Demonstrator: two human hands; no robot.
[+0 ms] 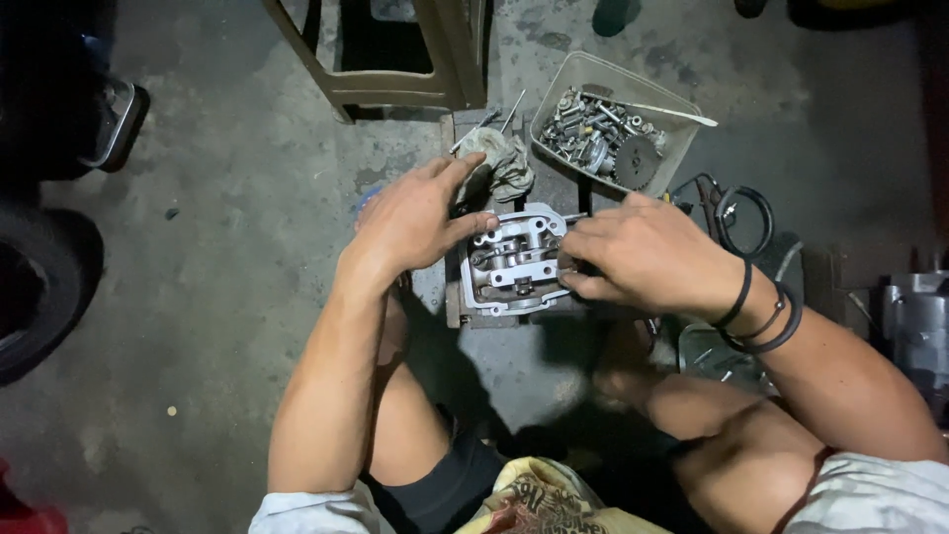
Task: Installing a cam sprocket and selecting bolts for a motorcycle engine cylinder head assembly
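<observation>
A silver engine cylinder head (pixel 514 262) with rocker arms rests on a dark block on the concrete floor between my knees. My left hand (pixel 415 218) lies against its left side, thumb pressing on the top edge, fingers spread. My right hand (pixel 638 252) is curled over the head's right side, fingertips pinched on a small dark part there; what exactly it grips is hidden. Black bands circle my right wrist.
A clear plastic tub (pixel 677 104) of bolts, a sprocket and small parts stands behind. A grey rag (pixel 509 163) and thin rods lie beside it. A stool frame (pixel 395 59) is at the back, a tyre (pixel 35 287) at left, black cables (pixel 741 213) at right.
</observation>
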